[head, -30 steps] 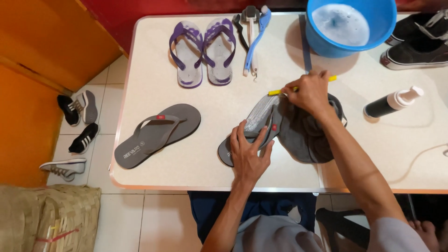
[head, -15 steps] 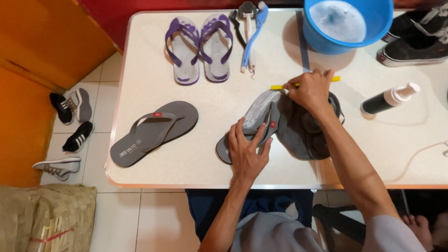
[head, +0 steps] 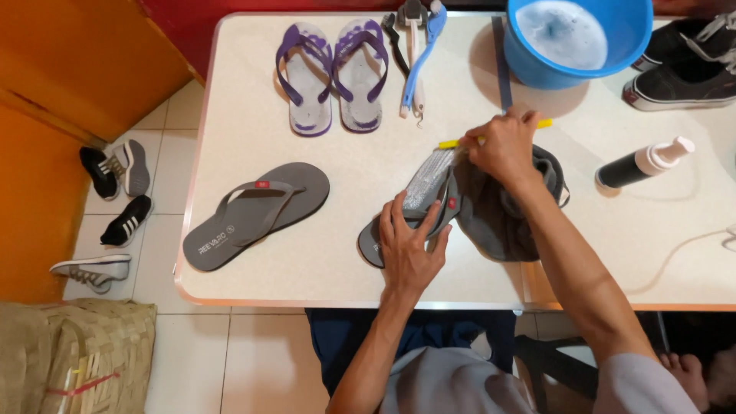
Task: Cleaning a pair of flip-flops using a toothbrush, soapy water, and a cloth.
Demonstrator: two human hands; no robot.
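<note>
Head view, looking down on a pale table [head: 253,115]. Left hand [head: 408,244] laid flat over the heel end of a grey flip-flop [head: 418,201] near the front edge, fingers spread and pressing down, apparently to pin the sole against slipping. Right hand [head: 502,148] closed around a yellow-handled brush [head: 452,142] at the toe end of the same flip-flop, bristles seemingly against the wet, shiny footbed; brush head largely hidden by the fingers. Dark grey cloth [head: 506,211] bunched under and beside the right hand, touching the flip-flop, probably to catch run-off. Matching grey flip-flop [head: 257,213] set apart toward the front-left corner, strap up, well clear of the wet work. Pair of purple flip-flops [head: 331,70] lined up side by side at the back edge. Group of spare brushes [head: 414,46], one with a blue handle, just right of the purple pair. Blue basin [head: 575,38] of soapy water at the back edge, near the right hand, within easy dipping reach. Black pump bottle [head: 640,165] lying on its side toward the right edge. Black sneakers [head: 682,65] at the back-right corner. Several small shoes [head: 115,192] scattered on the tiled floor to the left of the table, and a woven basket [head: 77,356] at lower left.
</note>
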